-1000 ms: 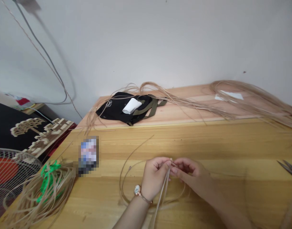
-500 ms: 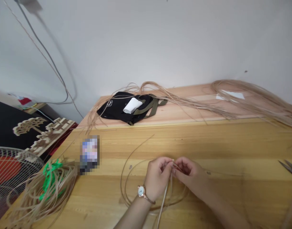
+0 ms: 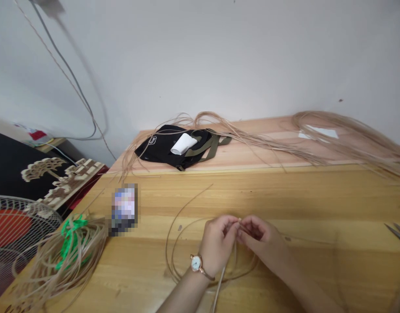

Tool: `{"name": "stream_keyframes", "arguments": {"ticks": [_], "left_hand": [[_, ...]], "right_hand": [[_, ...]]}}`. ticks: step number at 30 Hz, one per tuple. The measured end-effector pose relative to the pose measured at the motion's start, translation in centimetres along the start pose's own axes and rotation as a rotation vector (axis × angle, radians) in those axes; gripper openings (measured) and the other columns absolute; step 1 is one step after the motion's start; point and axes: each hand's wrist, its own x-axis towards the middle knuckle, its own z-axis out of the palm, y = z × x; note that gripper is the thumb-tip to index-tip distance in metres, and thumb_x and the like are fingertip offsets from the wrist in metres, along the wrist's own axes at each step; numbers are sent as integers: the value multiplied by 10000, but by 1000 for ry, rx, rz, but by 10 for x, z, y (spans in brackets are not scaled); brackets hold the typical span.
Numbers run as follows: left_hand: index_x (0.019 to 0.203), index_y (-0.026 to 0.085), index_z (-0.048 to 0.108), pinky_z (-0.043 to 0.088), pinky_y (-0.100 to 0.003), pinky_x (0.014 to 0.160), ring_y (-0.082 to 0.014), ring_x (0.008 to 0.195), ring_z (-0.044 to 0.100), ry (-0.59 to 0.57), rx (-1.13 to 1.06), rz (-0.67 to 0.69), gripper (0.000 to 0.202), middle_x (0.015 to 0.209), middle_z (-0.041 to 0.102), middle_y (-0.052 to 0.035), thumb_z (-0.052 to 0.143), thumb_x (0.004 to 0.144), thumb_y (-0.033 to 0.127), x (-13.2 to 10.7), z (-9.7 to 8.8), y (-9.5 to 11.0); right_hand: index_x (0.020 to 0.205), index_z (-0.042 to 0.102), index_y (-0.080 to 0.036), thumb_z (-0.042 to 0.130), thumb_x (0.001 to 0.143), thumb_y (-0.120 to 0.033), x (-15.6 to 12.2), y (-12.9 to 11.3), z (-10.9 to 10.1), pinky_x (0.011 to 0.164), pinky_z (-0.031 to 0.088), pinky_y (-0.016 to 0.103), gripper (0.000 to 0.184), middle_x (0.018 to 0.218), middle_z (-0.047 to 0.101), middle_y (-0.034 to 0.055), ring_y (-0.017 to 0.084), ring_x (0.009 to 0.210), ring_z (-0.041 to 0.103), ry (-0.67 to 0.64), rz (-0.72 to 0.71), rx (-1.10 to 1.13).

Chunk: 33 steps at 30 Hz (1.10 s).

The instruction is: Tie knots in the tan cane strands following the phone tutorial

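Observation:
Both my hands meet over the near middle of the wooden table (image 3: 284,195). My left hand (image 3: 216,245), with a watch on the wrist, pinches thin tan rattan strands (image 3: 173,237) at its fingertips. My right hand (image 3: 260,241) touches the left hand's fingertips and pinches the same strands. The strands loop out to the left on the table, and a pale length hangs down toward me under the hands.
A coil of rattan tied with green string (image 3: 67,252) lies at the near left. A black bag (image 3: 176,145) and a long bundle of strands (image 3: 333,134) lie at the back. Scissors (image 3: 398,232) are at the right edge. A fan (image 3: 13,230) stands left of the table.
My hands stay pinched on the strands at the same spot. The pale length under them has shifted slightly, and the view has drifted a little.

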Motion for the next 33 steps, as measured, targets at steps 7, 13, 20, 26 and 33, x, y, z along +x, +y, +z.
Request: {"name": "stream_keyframes", "arguments": {"ticks": [7,13,20,26,33], "left_hand": [[806,169,566,430,-186,511,-79,440,532,-1,80,27,174,604,580,10,398,825,213,-1,0,5],[836,186,573,427,-233,641,-127,666,556,54,206,151,173,743,598,-30,402,818,167,0,-3,6],[819,169,580,409,-236,672,-132,743,531,57,222,190,177,787,579,-41,407,807,132,1,-5,8],[807,174,581,403,-239,668,-134,741,528,55,203,167,171,779,582,-36,418,797,125,1,-4,7],[782,166,594,409,-245,686,-141,741,541,80,134,98,167,774,605,-39,428,787,155,6,-5,-1]], "right_hand": [[772,610,-165,498,753,-406,1,-4,-5,445,317,199,266,519,474,-33,93,475,404,14,-21,-87],[834,656,-173,485,764,-400,1,-4,-7,471,368,209,293,555,537,-7,110,510,462,47,-58,-145],[828,655,-176,485,768,-391,1,-3,-7,427,348,198,280,539,513,-11,97,473,434,47,-58,-134],[804,640,-167,493,758,-410,3,2,-5,423,340,205,287,513,478,-24,98,460,428,45,-42,-135],[980,544,-160,445,793,-355,-6,-23,-7,689,446,318,288,855,609,84,198,766,560,317,-197,-336]]}}
